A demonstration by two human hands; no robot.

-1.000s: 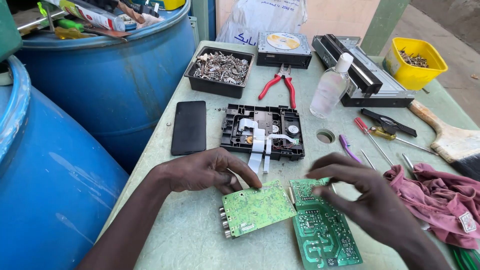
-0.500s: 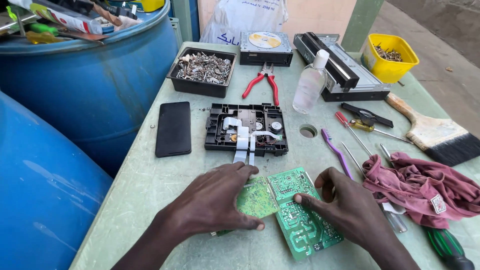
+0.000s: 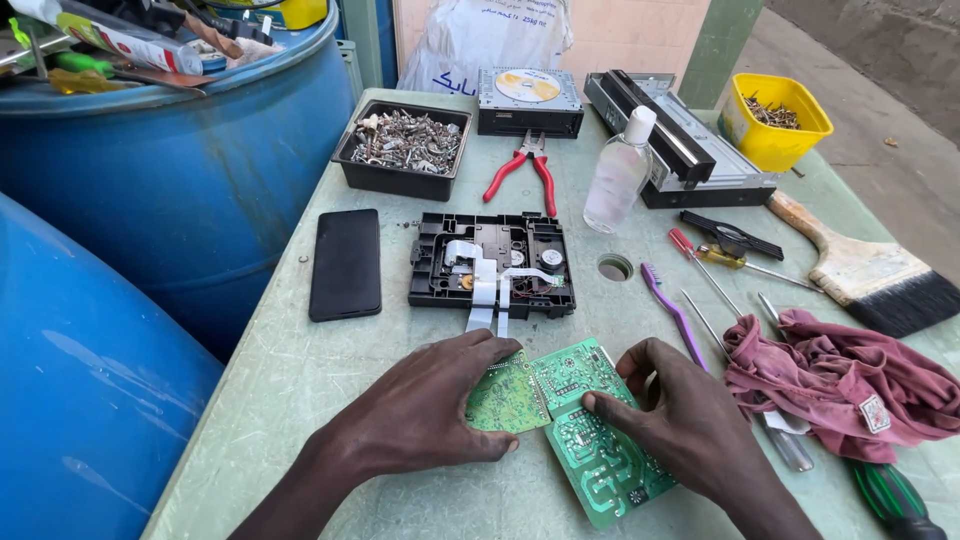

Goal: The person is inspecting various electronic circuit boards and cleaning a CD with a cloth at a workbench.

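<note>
Left hand [image 3: 425, 415] now lies flat on the small board [image 3: 507, 393] on the counter [image 3: 290, 370], no longer beside it, while right hand [image 3: 690, 425] pinches the long board [image 3: 595, 440], butting them edge to edge.

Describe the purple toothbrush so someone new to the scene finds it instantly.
Start at the green table and find the round hole near its middle, right of the black plastic chassis. The purple toothbrush runs from beside that hole toward the right hand. It is the only purple tool; the screwdrivers next to it have metal shafts.
</note>
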